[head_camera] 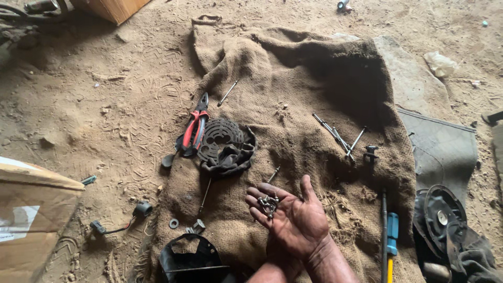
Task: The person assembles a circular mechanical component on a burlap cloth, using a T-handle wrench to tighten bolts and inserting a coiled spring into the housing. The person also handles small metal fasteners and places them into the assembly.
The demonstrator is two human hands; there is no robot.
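Left hand (293,222) palm-up, grip wide, cradling small metal fasteners (269,203) loosely; right hand tucked beneath, grip impossible to tell. Any tilt could spill them into burlap sack (293,94) below.

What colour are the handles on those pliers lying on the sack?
Red and black handles on the pliers, seen in the head view.

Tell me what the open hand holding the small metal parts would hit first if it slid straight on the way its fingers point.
Probably the dark round slotted plate lying on black cloth; the hand has fingers aimed up-left across the burlap sack. Depth is unclear.
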